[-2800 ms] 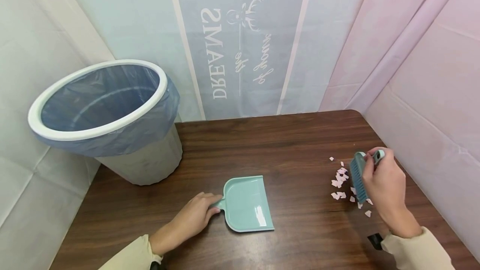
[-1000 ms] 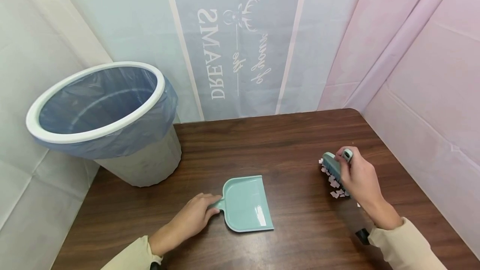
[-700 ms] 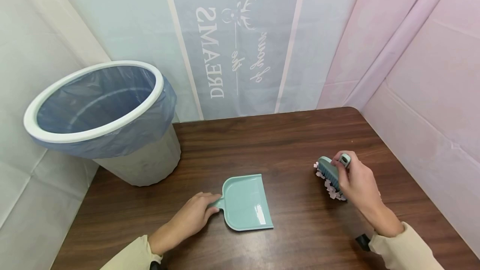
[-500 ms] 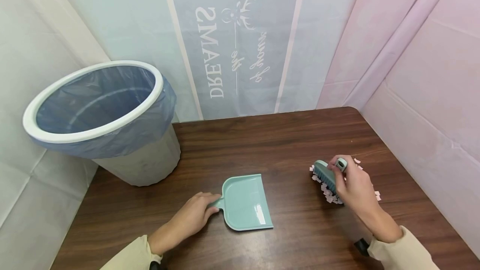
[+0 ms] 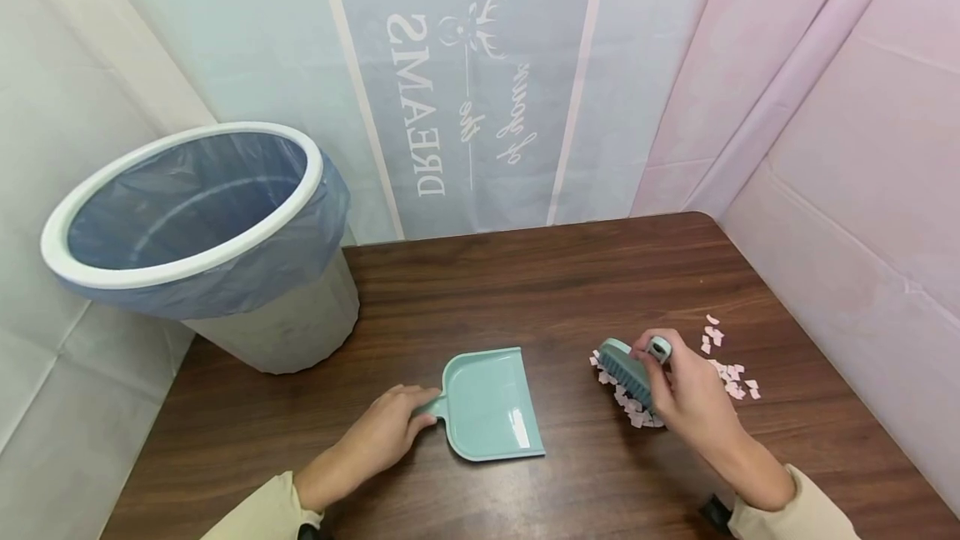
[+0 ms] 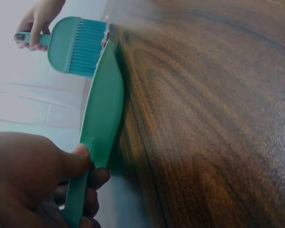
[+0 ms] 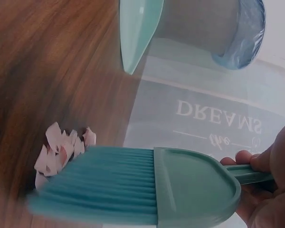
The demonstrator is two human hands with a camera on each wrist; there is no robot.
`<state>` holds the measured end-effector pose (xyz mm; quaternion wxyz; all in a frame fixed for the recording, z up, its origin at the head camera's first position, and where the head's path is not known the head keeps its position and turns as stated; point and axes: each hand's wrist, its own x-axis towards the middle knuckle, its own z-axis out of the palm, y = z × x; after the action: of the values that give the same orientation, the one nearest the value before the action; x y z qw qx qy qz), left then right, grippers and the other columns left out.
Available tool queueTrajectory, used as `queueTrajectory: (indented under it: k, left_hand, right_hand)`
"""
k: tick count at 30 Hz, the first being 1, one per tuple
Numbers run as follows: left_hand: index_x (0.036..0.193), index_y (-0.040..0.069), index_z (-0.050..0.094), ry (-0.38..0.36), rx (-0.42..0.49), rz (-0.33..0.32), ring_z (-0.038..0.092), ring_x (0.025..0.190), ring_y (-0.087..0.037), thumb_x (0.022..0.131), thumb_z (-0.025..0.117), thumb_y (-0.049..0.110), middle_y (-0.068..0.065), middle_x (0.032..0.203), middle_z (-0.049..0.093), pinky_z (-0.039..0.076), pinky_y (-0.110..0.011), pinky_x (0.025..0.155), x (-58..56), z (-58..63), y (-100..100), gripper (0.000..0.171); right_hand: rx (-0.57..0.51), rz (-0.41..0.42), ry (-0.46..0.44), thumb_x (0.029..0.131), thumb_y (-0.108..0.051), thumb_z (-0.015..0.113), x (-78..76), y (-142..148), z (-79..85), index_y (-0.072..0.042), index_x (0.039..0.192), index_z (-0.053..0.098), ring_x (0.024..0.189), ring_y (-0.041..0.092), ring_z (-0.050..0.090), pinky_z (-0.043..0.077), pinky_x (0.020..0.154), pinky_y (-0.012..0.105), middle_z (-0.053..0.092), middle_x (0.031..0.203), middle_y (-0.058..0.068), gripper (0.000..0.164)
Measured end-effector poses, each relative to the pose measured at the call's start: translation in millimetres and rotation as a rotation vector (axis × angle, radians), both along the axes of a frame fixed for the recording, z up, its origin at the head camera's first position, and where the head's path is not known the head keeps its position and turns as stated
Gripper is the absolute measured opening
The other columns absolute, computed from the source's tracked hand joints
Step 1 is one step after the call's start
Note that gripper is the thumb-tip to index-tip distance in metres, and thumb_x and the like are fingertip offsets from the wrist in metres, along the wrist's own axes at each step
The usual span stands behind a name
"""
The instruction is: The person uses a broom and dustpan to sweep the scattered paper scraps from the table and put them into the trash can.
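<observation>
My left hand [image 5: 381, 430] holds the handle of a mint-green dustpan [image 5: 491, 407] lying on the table, its flat lip facing right. In the left wrist view the thumb [image 6: 78, 159] presses on top of the handle and the fingers curl beneath it. My right hand [image 5: 693, 394] grips the handle of a small green hand brush [image 5: 628, 375], bristles down on the wood. Torn pale-pink paper scraps [image 7: 61, 151] lie bunched along the left side of the bristles, a short way from the dustpan's lip. More scraps [image 5: 731, 375] lie behind the right hand.
A grey bin [image 5: 288, 315] with a white rim [image 5: 56, 248] and blue liner stands at the table's left. Brown wooden table [image 5: 480, 290] runs back to a printed cloth backdrop [image 5: 465, 90]. Pale cloth walls rise left and right.
The brush and right hand have swept left and nearer to the dustpan, pushing scraps along. Scraps behind the hand have come into view. The left hand and dustpan stay in place.
</observation>
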<state>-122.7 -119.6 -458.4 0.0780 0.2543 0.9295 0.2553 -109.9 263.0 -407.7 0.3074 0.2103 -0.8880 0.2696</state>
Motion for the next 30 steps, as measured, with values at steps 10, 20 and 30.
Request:
queueTrajectory:
  k: [10, 20, 30]
  left_hand:
    - [0.123, 0.003, 0.061, 0.026, 0.017, 0.003, 0.057, 0.112, -0.027, 0.089, 0.064, 0.018, -0.012, 0.118, 0.063, 0.041, -0.048, 0.097, -0.2, -2.2, -0.8, 0.037]
    - [0.123, 0.003, 0.06, 0.007, 0.015, 0.009, 0.057, 0.112, -0.028, 0.089, 0.063, 0.018, -0.013, 0.118, 0.063, 0.045, -0.045, 0.093, -0.7, -1.7, -1.0, 0.037]
    - [0.123, 0.002, 0.06, 0.005, 0.008, 0.008, 0.056, 0.114, -0.029, 0.089, 0.064, 0.018, -0.013, 0.12, 0.062, 0.039, -0.049, 0.098, -0.7, -0.8, -0.6, 0.038]
  right_hand:
    - [-0.114, -0.102, 0.011, 0.08, 0.011, 0.063, -4.9, -1.6, 12.3, 0.001, 0.097, 0.053, 0.08, -0.009, 0.054, 0.044, 0.067, 0.003, 0.065, 0.084, 0.005, 0.022]
    - [-0.029, -0.246, 0.073, 0.079, 0.005, 0.061, -2.7, -0.3, 7.6, 0.002, 0.096, 0.052, 0.056, 0.014, 0.053, 0.042, 0.043, 0.021, 0.063, 0.075, 0.009, 0.019]
    - [0.033, -0.276, 0.072, 0.08, 0.0, 0.058, 0.6, -3.8, -3.9, 0.003, 0.094, 0.052, 0.052, 0.02, 0.051, 0.041, 0.042, 0.042, 0.056, 0.07, 0.011, 0.015]
